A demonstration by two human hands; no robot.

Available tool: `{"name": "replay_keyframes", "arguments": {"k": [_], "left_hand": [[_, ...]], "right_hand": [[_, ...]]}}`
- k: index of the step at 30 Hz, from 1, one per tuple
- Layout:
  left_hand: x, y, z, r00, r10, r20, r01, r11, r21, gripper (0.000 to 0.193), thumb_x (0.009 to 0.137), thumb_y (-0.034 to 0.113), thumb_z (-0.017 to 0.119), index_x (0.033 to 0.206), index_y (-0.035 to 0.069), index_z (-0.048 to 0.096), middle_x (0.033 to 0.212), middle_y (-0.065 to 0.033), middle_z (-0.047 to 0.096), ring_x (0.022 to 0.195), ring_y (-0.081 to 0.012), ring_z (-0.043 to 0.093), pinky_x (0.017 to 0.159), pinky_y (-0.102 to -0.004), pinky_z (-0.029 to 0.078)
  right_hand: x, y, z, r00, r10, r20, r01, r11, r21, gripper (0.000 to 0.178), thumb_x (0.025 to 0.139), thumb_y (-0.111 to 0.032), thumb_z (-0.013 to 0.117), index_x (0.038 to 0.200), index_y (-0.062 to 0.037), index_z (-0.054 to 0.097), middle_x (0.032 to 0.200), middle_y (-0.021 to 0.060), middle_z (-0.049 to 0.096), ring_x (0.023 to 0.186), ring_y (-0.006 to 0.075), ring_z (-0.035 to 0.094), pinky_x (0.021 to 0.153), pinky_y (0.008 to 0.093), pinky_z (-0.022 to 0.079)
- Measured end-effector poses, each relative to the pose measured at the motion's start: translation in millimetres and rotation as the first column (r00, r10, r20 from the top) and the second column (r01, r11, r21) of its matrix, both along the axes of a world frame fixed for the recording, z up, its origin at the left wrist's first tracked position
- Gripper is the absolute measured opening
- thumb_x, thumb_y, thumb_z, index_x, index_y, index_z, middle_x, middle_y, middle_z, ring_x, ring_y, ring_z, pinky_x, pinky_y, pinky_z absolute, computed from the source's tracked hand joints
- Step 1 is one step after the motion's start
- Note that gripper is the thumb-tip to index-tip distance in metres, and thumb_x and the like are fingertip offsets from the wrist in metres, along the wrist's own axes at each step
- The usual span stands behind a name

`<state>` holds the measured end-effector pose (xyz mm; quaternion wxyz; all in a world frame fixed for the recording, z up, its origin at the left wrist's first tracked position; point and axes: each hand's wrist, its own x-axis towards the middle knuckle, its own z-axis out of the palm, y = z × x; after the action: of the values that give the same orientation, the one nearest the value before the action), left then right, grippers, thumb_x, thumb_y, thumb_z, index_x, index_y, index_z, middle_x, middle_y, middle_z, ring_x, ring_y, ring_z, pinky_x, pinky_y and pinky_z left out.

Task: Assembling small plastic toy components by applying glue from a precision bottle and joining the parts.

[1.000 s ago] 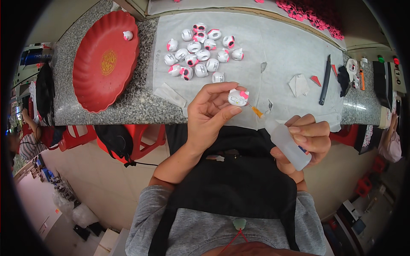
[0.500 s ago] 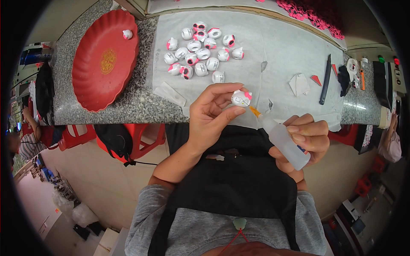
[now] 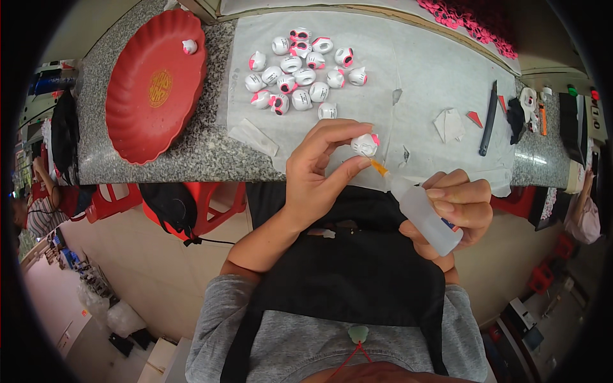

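Between the thumb and fingers of my left hand is a small white cat-head figure with a pink patch at its upper right. My right hand is wrapped round a translucent squeeze bottle, tilted so its orange needle tip points up and left at the figure's lower side. Whether the tip touches the figure I cannot tell. Beyond my hands, several similar white and pink cat heads lie grouped on a white sheet.
A red scalloped tray with one white piece sits at the left on the granite counter. Toward the right lie a dark cutter-like tool, a folded white paper and a red scrap. Pink pieces are heaped at the back.
The cat-head figure has turned in my left fingers, so its pink patch looks smaller. Both hands and the bottle stay almost in place.
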<state>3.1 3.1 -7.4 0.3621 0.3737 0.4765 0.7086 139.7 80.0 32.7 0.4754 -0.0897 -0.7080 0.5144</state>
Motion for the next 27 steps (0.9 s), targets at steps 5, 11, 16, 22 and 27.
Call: {"name": "replay_keyframes", "arguments": {"k": [5, 11, 16, 22, 27], "left_hand": [[-1, 1, 1, 1.000, 0.021, 0.007, -0.021, 1.000, -0.008, 0.031, 0.068, -0.010, 0.051, 0.098, -0.005, 0.045, 0.098, -0.0129, 0.045, 0.093, -0.0183, 0.046, 0.081, -0.0286, 0.036], [-3, 2, 2, 0.998, 0.024, 0.065, -0.023, 1.000, -0.015, 0.032, 0.069, -0.009, 0.051, 0.100, -0.005, 0.043, 0.101, -0.0146, 0.047, 0.091, -0.0185, 0.048, 0.080, -0.0277, 0.037], [-23, -3, 4, 0.973, 0.161, 0.168, -0.166, 0.986, 0.016, 0.034, 0.069, -0.010, 0.051, 0.101, -0.004, 0.042, 0.100, -0.0151, 0.048, 0.093, -0.0174, 0.047, 0.082, -0.0259, 0.036], [-29, -5, 6, 0.968, 0.203, 0.148, -0.213, 0.976, 0.049, 0.033, 0.069, -0.009, 0.052, 0.100, -0.003, 0.042, 0.100, -0.0150, 0.049, 0.092, -0.0165, 0.048, 0.080, -0.0249, 0.036], [-26, -7, 7, 0.971, 0.196, 0.137, -0.202, 0.979, 0.032, 0.033, 0.069, -0.008, 0.053, 0.099, -0.003, 0.042, 0.100, -0.0148, 0.049, 0.091, -0.0160, 0.048, 0.079, -0.0248, 0.037]], "right_hand": [[0, 1, 0, 0.999, -0.034, -0.006, 0.034, 0.999, -0.002, 0.035, 0.053, -0.001, 0.070, 0.080, -0.0043, 0.049, 0.080, 0.0085, 0.046, 0.062, 0.0179, 0.049, 0.053, 0.0272, 0.042], [-3, 7, 0, 0.996, -0.084, 0.008, 0.083, 0.996, 0.033, 0.037, 0.052, -0.002, 0.071, 0.080, -0.0051, 0.048, 0.080, 0.0086, 0.046, 0.063, 0.0164, 0.048, 0.054, 0.0254, 0.041], [-10, 50, -5, 0.989, -0.089, 0.118, 0.104, 0.987, -0.120, 0.027, 0.062, -0.002, 0.062, 0.078, -0.0027, 0.040, 0.079, 0.0093, 0.045, 0.063, 0.0157, 0.049, 0.054, 0.0239, 0.043], [-57, 136, -11, 0.905, 0.017, 0.425, 0.093, 0.967, -0.236, 0.020, 0.070, -0.003, 0.052, 0.089, -0.0008, 0.044, 0.069, 0.0037, 0.048, 0.068, 0.0138, 0.053, 0.054, 0.0230, 0.044], [-119, 172, -26, 0.607, -0.606, 0.513, 0.228, 0.752, 0.618, 0.023, 0.068, -0.016, 0.058, 0.084, -0.0021, 0.051, 0.070, 0.0131, 0.056, 0.060, 0.0239, 0.054, 0.055, 0.0315, 0.042]]}}
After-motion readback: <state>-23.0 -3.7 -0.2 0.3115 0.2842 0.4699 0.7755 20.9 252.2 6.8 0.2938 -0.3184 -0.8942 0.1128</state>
